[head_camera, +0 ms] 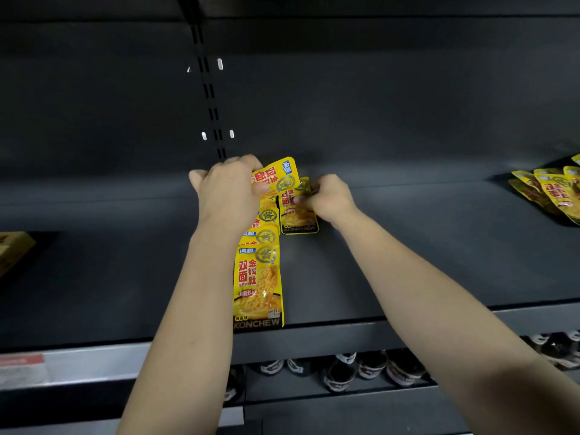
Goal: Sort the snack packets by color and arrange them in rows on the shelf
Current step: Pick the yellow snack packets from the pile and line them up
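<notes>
On the dark grey shelf [408, 252] a row of several overlapping yellow snack packets [259, 284] runs from the front edge toward the back. My left hand [227, 193] grips one tilted yellow packet [276, 177] raised above the far end of that row. My right hand [328, 196] pinches the top of another yellow packet [298, 218], which lies flat on the shelf just right of the row. Part of each held packet is hidden behind my fingers.
A loose pile of yellow packets [552, 189] lies at the shelf's far right. A cardboard box [14, 249] sits at the left edge. A slotted upright [208, 89] runs up the back wall. Dark bottles [361, 368] stand on the shelf below.
</notes>
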`<state>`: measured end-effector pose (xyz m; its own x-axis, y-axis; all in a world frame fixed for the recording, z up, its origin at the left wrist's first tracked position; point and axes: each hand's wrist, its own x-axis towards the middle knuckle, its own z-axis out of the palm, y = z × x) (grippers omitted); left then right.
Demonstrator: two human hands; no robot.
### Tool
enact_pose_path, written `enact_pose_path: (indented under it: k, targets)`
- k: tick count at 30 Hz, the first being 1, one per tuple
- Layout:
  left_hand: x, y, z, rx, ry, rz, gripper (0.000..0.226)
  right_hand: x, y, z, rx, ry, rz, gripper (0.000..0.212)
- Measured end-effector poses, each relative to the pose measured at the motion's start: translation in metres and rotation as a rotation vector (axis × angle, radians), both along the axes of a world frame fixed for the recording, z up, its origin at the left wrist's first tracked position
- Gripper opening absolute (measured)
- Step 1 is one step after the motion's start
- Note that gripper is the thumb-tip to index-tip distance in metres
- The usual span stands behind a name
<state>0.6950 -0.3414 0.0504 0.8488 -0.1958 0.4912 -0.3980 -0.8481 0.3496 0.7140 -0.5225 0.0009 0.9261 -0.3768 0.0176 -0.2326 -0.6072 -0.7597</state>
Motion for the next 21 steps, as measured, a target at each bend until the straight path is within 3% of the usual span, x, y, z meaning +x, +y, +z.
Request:
enact_pose_path:
  k: [9, 17, 21]
  targets:
    - [-0.001, -0.003, -0.011, 0.006, -0.001, -0.021, 0.018, 0.001, 0.003, -0.002, -0.154, 0.082, -0.014, 0.034]
    - [-0.002, 0.003, -0.016, -0.022, -0.005, -0.031, 0.017, -0.009, 0.006, -0.003, -0.157, -0.023, -0.006, 0.054]
    - [-0.004, 0.002, -0.016, -0.049, -0.036, -0.074, 0.015, -0.015, 0.001, -0.003, -0.131, -0.153, 0.014, 0.035]
